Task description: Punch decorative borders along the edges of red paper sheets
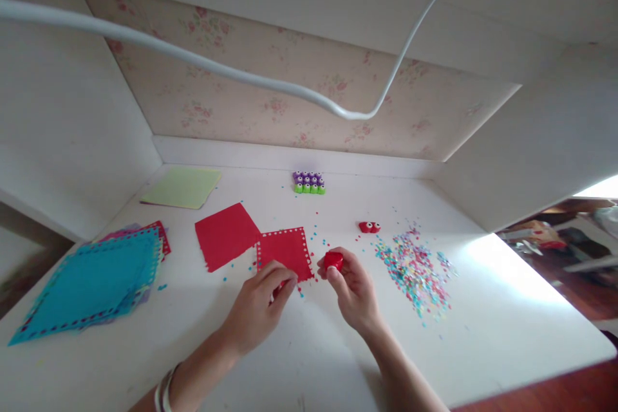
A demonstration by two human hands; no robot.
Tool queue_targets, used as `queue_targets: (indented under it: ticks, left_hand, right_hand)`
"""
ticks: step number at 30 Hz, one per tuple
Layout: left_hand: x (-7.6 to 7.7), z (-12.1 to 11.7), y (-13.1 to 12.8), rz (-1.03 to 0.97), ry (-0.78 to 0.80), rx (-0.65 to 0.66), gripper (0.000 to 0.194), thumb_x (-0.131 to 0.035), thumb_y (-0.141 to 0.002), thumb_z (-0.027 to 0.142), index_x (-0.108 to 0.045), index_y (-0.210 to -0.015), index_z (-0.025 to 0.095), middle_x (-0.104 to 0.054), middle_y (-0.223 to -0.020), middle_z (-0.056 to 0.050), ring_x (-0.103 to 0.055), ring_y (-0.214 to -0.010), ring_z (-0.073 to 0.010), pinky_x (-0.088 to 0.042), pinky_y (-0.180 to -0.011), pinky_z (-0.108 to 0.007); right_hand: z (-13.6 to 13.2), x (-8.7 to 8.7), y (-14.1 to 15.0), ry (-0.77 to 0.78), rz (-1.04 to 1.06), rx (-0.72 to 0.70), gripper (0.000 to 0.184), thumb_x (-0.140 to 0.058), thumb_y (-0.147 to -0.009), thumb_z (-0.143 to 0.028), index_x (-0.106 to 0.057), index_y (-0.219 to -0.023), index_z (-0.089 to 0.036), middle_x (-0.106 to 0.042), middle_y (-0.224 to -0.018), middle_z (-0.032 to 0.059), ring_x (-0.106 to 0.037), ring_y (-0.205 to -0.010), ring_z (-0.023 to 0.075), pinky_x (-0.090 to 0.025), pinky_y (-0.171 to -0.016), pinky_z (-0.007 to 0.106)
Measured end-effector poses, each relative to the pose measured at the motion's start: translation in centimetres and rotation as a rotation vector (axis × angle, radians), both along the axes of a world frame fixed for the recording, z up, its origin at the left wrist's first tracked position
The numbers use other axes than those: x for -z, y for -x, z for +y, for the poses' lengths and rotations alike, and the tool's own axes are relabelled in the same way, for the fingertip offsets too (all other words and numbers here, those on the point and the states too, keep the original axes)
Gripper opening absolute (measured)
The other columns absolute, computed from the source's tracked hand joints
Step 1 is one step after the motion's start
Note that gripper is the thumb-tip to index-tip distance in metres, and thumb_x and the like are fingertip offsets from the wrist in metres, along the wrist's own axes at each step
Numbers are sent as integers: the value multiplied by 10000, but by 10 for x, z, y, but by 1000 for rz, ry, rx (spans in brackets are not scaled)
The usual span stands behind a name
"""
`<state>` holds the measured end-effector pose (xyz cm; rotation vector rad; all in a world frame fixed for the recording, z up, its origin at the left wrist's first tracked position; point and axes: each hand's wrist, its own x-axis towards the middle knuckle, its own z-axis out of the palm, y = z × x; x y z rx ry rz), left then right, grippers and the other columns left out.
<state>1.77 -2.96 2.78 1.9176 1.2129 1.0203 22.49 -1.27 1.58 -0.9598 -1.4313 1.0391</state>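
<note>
My right hand point(355, 290) is closed around a small, glossy, rounded red piece point(333, 261), held between thumb and fingers above the table. To its left, my left hand point(261, 302) has its fingers pinched together; a bit of red shows between them, too hidden to name. Just beyond the left hand lies a red square sheet point(284, 250) with punched holes along its edges. A second red sheet point(226, 236) touches it on the left. Two small red pieces with white eyes point(369, 227) sit beyond my right hand.
Punched paper dots point(418, 270) are heaped at right, some scattered mid-table. At left lies a stack of blue sheets point(91, 283) with punched edges; pale green sheets point(181, 188) are behind. Purple and green eyed pieces point(309, 182) stand in rows at the back. A white cable point(217, 67) hangs overhead.
</note>
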Motion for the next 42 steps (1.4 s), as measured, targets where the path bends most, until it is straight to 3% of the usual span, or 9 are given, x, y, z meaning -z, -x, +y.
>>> queue_targets:
  ticks: [4,8,12,18,24,35,42]
  left_hand:
    - [-4,-1,-1,19,45,18,182,-466,-998,282,-633,-951,225,-607,-872,5,-559,-736,-122,-430,-683,-231]
    - [-4,0,-1,16,64,16,186,-466,-998,290,-632,-945,223,-610,-877,2,-560,-747,-125,-425,-677,-233]
    - [1,1,0,-11,36,24,184,-466,-998,290,-631,-958,220,-616,-899,-10,-573,-787,-132,-435,-716,-241]
    - [2,3,0,4,25,65,192,-466,-999,295,-627,-937,212,-609,-865,-10,-569,-766,-133,-431,-702,-240]
    - [-3,1,-1,31,46,103,215,-455,-1004,308,-632,-921,218,-603,-846,-1,-568,-758,-129,-429,-692,-239]
    - [-4,0,0,37,45,113,236,-445,-1008,295,-620,-878,206,-582,-814,4,-550,-729,-121,-423,-682,-237]
    - [-9,-1,-7,-13,32,59,234,-468,-992,312,-655,-901,206,-615,-806,-14,-551,-682,-128,-438,-636,-234]
  right_hand:
    - [-4,-11,6,56,102,-10,222,-605,-931,-336,-603,-1124,-226,-687,-828,28,-624,-667,123,-520,-630,258]
    - [-3,-25,10,232,488,-51,210,-652,-895,-355,-672,-1007,-179,-680,-772,31,-587,-596,82,-489,-538,180]
    - [2,-30,-3,488,896,-64,184,-749,-798,-255,-701,-939,-146,-671,-749,34,-604,-632,87,-525,-540,150]
    - [6,-33,-18,553,1307,-326,197,-637,-901,-234,-611,-1063,-127,-589,-704,-20,-501,-536,37,-475,-474,88]
    - [2,-38,-10,534,1331,-455,271,-508,-987,-350,-551,-1100,-108,-491,-629,-58,-431,-484,53,-429,-455,145]
    - [-3,-42,-5,581,1322,-385,172,-564,-950,-289,-566,-979,-120,-381,-588,-82,-336,-485,69,-379,-490,194]
    - [-5,-39,3,640,1191,-410,255,-513,-968,-369,-607,-1020,-137,-337,-588,-80,-260,-490,88,-350,-496,205]
